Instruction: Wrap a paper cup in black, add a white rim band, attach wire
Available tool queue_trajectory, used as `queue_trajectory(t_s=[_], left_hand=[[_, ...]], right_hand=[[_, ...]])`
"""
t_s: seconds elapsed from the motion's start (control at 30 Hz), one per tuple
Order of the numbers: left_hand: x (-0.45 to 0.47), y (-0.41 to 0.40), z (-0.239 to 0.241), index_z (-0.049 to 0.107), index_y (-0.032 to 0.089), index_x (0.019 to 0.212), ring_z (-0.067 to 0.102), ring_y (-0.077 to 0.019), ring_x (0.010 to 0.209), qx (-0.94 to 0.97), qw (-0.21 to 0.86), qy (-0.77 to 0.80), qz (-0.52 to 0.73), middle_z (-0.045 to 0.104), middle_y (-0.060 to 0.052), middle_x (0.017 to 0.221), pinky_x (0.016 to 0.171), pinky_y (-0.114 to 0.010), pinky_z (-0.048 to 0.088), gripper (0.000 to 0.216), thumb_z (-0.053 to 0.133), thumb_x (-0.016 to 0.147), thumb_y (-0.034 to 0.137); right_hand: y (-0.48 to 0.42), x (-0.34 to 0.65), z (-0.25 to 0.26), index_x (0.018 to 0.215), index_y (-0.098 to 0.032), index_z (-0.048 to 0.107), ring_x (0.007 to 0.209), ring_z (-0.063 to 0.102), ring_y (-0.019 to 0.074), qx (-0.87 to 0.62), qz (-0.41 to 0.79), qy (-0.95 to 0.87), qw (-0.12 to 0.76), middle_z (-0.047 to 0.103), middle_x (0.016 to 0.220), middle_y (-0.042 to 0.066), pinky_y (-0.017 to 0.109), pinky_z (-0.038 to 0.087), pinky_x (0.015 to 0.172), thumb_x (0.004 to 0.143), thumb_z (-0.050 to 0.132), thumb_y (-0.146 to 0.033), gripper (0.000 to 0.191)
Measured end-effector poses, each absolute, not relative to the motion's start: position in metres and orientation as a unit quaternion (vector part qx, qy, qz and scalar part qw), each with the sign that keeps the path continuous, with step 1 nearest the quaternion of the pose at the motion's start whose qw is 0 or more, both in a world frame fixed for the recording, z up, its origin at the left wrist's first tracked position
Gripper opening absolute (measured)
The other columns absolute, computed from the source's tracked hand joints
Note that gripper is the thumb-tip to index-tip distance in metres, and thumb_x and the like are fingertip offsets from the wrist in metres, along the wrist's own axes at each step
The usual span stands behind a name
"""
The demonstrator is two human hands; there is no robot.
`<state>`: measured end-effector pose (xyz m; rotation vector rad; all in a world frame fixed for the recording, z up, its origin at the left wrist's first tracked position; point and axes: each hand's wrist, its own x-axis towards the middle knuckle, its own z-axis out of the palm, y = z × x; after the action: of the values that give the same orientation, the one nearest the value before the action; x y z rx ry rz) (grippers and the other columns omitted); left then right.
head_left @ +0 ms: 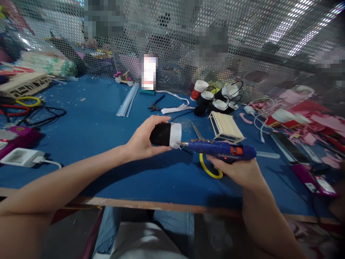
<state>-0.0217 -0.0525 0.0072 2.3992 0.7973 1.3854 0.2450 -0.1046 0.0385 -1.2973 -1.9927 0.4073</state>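
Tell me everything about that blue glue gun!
The glue gun looks blue and plastic, with brownish residue on its barrel, an orange patch and a red light. A clear stick shows at its back. The right hand holds it nearly level, its metal nozzle touching, or nearly touching, the white band of the black cup.

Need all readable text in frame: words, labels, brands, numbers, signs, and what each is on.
None can be read.
Bright screen: pixelated, unreadable.
White adapter: greyish patch, too blurred to read.
Magenta device at right: pale marks, too blurred to read.
Blue glue gun, right hand: no legible lettering.
Black-and-white cup, left hand: no legible lettering.
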Motion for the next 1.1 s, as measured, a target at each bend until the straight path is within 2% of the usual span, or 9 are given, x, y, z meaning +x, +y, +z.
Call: queue_trajectory(t_s=[0.27, 0.43, 0.73, 0.87, 1.0, 1.1], left_hand=[[-0.021, -0.053, 0.008, 0.041, 0.021, 0.122, 0.054, -0.0228, 0.1, 0.824, 0.146, 0.264, 0.479, 0.055, -0.011, 0.11, 0.087, -0.038, 0.045, 0.07, 0.074, 0.062, 0.037], [-0.021, -0.053, 0.007, 0.039, 0.022, 0.123, 0.055, -0.0218, 0.1, 0.811, 0.178, 0.27, 0.488, 0.054, -0.01, 0.108, 0.087, -0.036, 0.045, 0.074, 0.076, 0.06, 0.035], [-0.02, -0.055, 0.007, 0.037, 0.022, 0.124, 0.055, -0.0209, 0.101, 0.799, 0.247, 0.288, 0.467, 0.054, -0.009, 0.108, 0.089, -0.036, 0.044, 0.075, 0.076, 0.061, 0.033], [-0.019, -0.054, 0.007, 0.037, 0.023, 0.123, 0.056, -0.0192, 0.093, 0.776, 0.293, 0.333, 0.448, 0.054, -0.006, 0.103, 0.081, -0.034, 0.047, 0.075, 0.076, 0.06, 0.035], [-0.017, -0.055, 0.007, 0.038, 0.022, 0.122, 0.058, -0.0171, 0.083, 0.759, 0.342, 0.373, 0.41, 0.054, -0.005, 0.099, 0.073, -0.033, 0.049, 0.075, 0.076, 0.058, 0.038], [-0.017, -0.056, 0.008, 0.038, 0.022, 0.121, 0.058, -0.0177, 0.084, 0.758, 0.355, 0.382, 0.391, 0.054, -0.005, 0.1, 0.073, -0.034, 0.049, 0.075, 0.076, 0.058, 0.038]], right_hand=[[-0.104, 0.243, 0.038, 0.072, -0.024, 0.058, 0.059, 0.062, 0.0179, -0.522, 0.191, -0.745, 0.369, 0.062, 0.061, -0.002, 0.029, 0.052, 0.053, 0.069, 0.066, -0.032, 0.011], [-0.105, 0.244, 0.04, 0.07, -0.023, 0.058, 0.055, 0.061, 0.0167, -0.519, 0.199, -0.755, 0.347, 0.061, 0.057, -0.003, 0.029, 0.052, 0.052, 0.07, 0.065, -0.033, 0.012], [-0.105, 0.246, 0.037, 0.071, -0.023, 0.059, 0.05, 0.058, 0.0157, -0.525, 0.213, -0.738, 0.366, 0.058, 0.053, -0.003, 0.028, 0.05, 0.047, 0.069, 0.067, -0.033, 0.013], [-0.105, 0.249, 0.036, 0.07, -0.021, 0.062, 0.045, 0.056, 0.0133, -0.514, 0.24, -0.725, 0.391, 0.06, 0.052, -0.003, 0.026, 0.049, 0.044, 0.071, 0.066, -0.029, 0.009], [-0.106, 0.241, 0.036, 0.075, -0.02, 0.063, 0.045, 0.054, 0.0109, -0.496, 0.281, -0.729, 0.378, 0.064, 0.065, 0.0, 0.024, 0.046, 0.04, 0.071, 0.066, -0.031, 0.012], [-0.105, 0.235, 0.035, 0.075, -0.02, 0.063, 0.043, 0.051, 0.0103, -0.512, 0.295, -0.718, 0.366, 0.062, 0.059, 0.0, 0.024, 0.045, 0.04, 0.071, 0.064, -0.035, 0.016]])
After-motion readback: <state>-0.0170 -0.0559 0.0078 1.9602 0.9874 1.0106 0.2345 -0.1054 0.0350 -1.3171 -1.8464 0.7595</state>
